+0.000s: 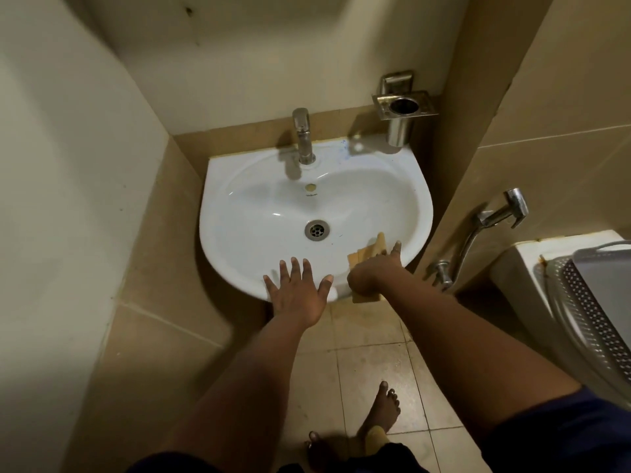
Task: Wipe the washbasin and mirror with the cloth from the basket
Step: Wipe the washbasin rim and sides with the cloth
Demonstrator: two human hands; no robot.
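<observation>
Washbasin (273,206), white and wall-mounted in a tiled alcove, is seen from above. Its front rim is pressed by the left hand (296,291), fingers spread flat. At the front right edge, a tan cloth (367,252) is held under the right hand (374,268), fingers curled over it. Tap (303,136) and metal holder (403,110) are set along the back edge; open bowl lies between.

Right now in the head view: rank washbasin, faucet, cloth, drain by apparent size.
1. washbasin, by far the largest.
2. faucet.
3. cloth, unsure against the faucet: the right hand covers most of it, so its full extent is hidden.
4. drain, smallest.
</observation>
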